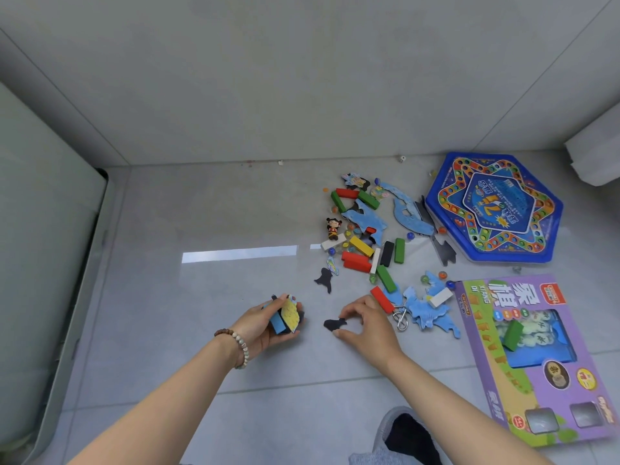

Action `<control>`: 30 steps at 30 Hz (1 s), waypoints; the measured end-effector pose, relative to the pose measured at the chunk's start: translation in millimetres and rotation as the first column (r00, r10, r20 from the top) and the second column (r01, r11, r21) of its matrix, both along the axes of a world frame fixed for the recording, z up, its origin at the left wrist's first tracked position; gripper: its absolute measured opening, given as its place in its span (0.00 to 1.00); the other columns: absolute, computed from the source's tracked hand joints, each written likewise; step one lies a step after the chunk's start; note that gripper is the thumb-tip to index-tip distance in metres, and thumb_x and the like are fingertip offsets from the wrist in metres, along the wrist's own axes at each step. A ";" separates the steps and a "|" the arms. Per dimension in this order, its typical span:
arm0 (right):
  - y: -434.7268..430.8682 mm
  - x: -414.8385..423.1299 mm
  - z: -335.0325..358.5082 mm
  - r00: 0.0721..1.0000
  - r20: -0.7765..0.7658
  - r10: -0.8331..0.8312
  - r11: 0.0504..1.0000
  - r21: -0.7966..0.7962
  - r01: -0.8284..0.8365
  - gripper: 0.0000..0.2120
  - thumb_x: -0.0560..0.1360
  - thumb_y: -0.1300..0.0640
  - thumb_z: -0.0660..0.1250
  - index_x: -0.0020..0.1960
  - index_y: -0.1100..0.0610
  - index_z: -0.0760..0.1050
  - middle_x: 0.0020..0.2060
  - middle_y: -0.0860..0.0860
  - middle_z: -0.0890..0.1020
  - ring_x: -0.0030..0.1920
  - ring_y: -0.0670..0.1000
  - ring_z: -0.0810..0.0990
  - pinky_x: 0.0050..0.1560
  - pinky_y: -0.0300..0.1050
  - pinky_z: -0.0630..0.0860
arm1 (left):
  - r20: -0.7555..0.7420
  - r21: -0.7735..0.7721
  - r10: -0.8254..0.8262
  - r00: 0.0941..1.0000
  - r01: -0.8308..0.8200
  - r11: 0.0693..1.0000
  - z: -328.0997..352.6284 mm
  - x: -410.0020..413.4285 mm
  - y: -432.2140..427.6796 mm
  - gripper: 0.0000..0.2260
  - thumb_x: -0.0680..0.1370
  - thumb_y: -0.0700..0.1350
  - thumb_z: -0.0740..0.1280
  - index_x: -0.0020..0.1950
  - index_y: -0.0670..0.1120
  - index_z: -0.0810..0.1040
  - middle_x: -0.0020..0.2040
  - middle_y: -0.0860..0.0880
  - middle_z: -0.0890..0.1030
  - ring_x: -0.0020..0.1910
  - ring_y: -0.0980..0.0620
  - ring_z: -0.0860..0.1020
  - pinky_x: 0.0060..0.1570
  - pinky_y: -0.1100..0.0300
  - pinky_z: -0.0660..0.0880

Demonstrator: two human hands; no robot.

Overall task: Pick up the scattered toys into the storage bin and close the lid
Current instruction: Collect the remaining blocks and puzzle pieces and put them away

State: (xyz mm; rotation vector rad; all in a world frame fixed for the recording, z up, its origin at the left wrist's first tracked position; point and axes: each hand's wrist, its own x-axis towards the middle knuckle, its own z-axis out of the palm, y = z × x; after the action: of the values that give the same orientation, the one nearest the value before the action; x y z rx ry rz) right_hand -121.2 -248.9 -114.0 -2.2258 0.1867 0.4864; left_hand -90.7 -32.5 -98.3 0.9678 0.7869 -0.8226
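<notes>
Item under inspection: one flat dark piece (pixel 333 324) lying on the floor (pixel 201 297), at the near left edge of the toy scatter. Its outline is irregular, like a jigsaw cut-out, matte black and thin, so I judge it will need a fingertip lift from an edge.

Governing relation: the dark piece lies to the left of the right hand (pixel 367 325), its long axis running roughly left to right, with the right end tucked under that hand. The fingers (pixel 343 313) curl narrowly round that end, forefinger over the far edge and thumb just beside the near edge. I cannot tell whether the piece has left the floor.

The left hand (pixel 260 327) sits just beside the piece on its other side. It is occupied, gripping a stack of pieces (pixel 285 317) in blue, yellow and dark. The right hand is therefore the one placed to take this piece.

Remaining toys lie beyond and to the right: a red block (pixel 382 299), a metal ring puzzle (pixel 399 317), blue foam pieces (pixel 431 310), a second dark cut-out (pixel 324 279), a small figurine (pixel 333 228), a hexagonal game board (pixel 493 206) and a purple boxed game (pixel 523 347).

A pale grey container (pixel 50 246) stands at the far left, well apart from the scatter. I take it to be the bin, though no opening shows.
</notes>
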 end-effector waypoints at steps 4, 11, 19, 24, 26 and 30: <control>7.1 3.2 1.3 0.978 -0.073 -0.197 0.970 0.130 0.206 0.11 0.67 0.62 0.75 0.37 0.51 0.74 0.36 0.47 0.77 0.34 0.44 0.72 0.38 0.31 0.69 | -0.019 0.018 0.010 1.000 -0.009 1.000 3.6 -0.4 1.1 0.13 0.78 0.52 0.63 0.55 0.44 0.78 0.47 0.45 0.84 0.48 0.48 0.81 0.44 0.53 0.80; 41.7 32.1 31.3 0.964 -0.154 -0.216 0.876 0.406 0.261 0.06 0.70 0.58 0.74 0.44 0.58 0.78 0.36 0.47 0.80 0.34 0.45 0.75 0.36 0.32 0.71 | -0.016 -0.091 0.068 0.998 -0.069 0.993 11.7 8.9 -10.0 0.15 0.76 0.57 0.64 0.56 0.48 0.77 0.53 0.43 0.81 0.52 0.44 0.80 0.48 0.49 0.80; 38.2 67.0 -0.8 0.899 -0.030 -0.436 0.894 0.104 0.437 0.20 0.68 0.56 0.75 0.58 0.55 0.76 0.53 0.50 0.74 0.51 0.46 0.72 0.51 0.37 0.68 | 0.035 -0.059 0.161 0.986 -0.159 0.986 6.6 16.8 -1.7 0.11 0.77 0.37 0.65 0.59 0.42 0.75 0.54 0.44 0.81 0.54 0.45 0.79 0.41 0.53 0.81; 52.9 69.9 -4.0 0.897 0.044 -0.439 0.898 -0.019 0.441 0.16 0.67 0.56 0.76 0.53 0.53 0.76 0.51 0.46 0.68 0.50 0.44 0.70 0.51 0.35 0.66 | 0.027 -0.046 0.164 0.986 -0.163 0.986 3.1 18.1 5.8 0.09 0.76 0.37 0.65 0.56 0.42 0.76 0.53 0.44 0.82 0.53 0.45 0.79 0.39 0.54 0.82; 55.2 67.1 -5.0 0.891 0.053 -0.451 0.892 -0.005 0.452 0.14 0.68 0.58 0.75 0.51 0.55 0.76 0.51 0.47 0.69 0.50 0.44 0.70 0.49 0.34 0.64 | 0.028 -0.040 0.157 0.987 -0.156 0.987 2.3 17.5 8.7 0.08 0.76 0.37 0.65 0.55 0.42 0.76 0.52 0.45 0.82 0.52 0.46 0.80 0.40 0.53 0.82; 55.2 61.4 -6.5 0.895 0.059 -0.443 0.897 0.018 0.443 0.12 0.68 0.61 0.75 0.46 0.53 0.74 0.47 0.47 0.73 0.49 0.46 0.72 0.46 0.36 0.66 | 0.033 -0.043 0.157 0.987 -0.155 0.987 2.3 14.9 13.1 0.08 0.77 0.36 0.65 0.55 0.42 0.76 0.52 0.45 0.82 0.52 0.46 0.80 0.41 0.53 0.81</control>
State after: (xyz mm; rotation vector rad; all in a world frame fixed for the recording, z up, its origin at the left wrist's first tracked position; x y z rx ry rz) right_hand -59.8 -193.7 -120.5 -2.1006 0.6439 0.1657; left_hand -75.8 -19.4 -96.1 0.8710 0.8015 -0.6814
